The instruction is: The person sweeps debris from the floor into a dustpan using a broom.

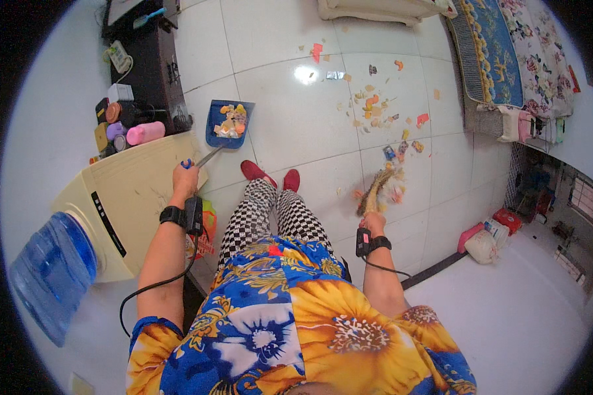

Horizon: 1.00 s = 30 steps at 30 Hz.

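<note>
My left hand [186, 177] is closed around the handle of a blue dustpan [211, 133], held out at the left with paper scraps and other litter [231, 122] in it. At the right, my right hand [374, 222] grips a short straw hand broom [375, 190]. Its bristles lie among blurred scraps on the tiles. Beyond the broom, crumpled wrappers [403, 147] and scattered scraps in orange, red and tan [373, 106] spread over the floor, farther from me than the broom.
A beige water dispenser [143, 197] with a blue water bottle [54, 271] stands at the left, beside a dark cabinet [146, 74]. My red shoes [257, 172] are on white tiles. A covered sofa or bed [538, 64] is at the upper right; bags and containers [482, 247] sit by the right wall.
</note>
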{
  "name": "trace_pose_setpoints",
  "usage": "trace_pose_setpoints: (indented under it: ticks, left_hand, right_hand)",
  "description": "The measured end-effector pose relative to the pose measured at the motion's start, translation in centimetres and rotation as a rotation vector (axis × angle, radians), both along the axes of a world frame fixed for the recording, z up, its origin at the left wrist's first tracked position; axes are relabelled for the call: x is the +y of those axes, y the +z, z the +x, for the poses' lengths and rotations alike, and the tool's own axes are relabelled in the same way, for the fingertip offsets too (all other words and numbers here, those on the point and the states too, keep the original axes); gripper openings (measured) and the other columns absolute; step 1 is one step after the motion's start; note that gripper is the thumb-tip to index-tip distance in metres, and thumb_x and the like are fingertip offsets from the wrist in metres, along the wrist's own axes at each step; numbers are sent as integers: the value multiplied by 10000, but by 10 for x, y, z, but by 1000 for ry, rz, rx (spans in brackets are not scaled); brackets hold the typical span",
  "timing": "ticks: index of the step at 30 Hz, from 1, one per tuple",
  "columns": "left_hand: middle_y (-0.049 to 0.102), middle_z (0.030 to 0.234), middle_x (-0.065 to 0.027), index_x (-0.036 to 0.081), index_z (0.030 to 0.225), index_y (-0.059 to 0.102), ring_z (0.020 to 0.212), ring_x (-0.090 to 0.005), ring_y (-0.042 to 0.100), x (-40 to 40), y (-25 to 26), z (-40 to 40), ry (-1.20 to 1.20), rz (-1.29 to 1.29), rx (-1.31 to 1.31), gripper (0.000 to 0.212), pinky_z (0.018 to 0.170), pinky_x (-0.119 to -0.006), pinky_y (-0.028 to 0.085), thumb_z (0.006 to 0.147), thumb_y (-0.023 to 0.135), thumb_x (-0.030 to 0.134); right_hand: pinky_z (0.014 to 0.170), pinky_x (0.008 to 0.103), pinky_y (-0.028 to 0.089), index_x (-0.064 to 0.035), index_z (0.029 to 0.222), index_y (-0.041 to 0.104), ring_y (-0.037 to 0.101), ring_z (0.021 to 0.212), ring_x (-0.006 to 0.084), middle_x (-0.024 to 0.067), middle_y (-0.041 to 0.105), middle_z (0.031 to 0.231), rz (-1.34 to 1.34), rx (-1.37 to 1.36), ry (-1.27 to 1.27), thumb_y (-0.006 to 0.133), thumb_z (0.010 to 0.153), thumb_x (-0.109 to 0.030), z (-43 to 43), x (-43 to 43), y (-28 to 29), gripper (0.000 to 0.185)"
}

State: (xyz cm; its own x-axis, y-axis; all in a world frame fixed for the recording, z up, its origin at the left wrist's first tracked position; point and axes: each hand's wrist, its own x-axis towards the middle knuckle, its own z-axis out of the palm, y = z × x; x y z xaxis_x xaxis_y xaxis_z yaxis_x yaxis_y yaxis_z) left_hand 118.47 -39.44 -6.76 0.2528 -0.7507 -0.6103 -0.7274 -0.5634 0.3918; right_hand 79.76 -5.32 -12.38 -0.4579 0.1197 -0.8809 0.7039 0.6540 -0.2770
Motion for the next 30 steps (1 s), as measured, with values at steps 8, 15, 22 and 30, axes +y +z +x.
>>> trace_pose_setpoints:
  ticks: [8,15,22,30]
  left_hand:
    - [574,728,-98,-12,777,556,658,-187,539,3,-8,12,-4,-39,92,170,597,-281,413,656,535,106]
    - [576,717,-98,-13,757,552,670,-199,547,0,-31,26,21,-61,85,162,611,-290,418,657,521,111]
    - [584,750,-121,-8,773,553,678,-235,550,5,-29,17,-56,-70,19,192,629,-305,416,671,515,149]
    - [548,641,-94,5,767,542,585,-211,536,1,17,-13,-2,106,70,166,534,-317,396,672,505,136]
  right_hand:
    - [306,234,301,-119,1115,391,396,377,119,47,412,562,-190,-89,129,455,736,-38,28,-74,29,393]
    - [307,228,287,-144,1270,273,400,383,105,34,440,564,-439,-253,265,490,744,-65,63,-149,48,575]
    - [311,232,295,-149,1249,306,407,388,111,37,442,560,-300,-276,324,492,744,-78,56,-121,48,543]
    - [302,237,303,-163,1217,333,400,367,119,32,426,548,-99,-165,192,471,750,-66,36,36,77,496]
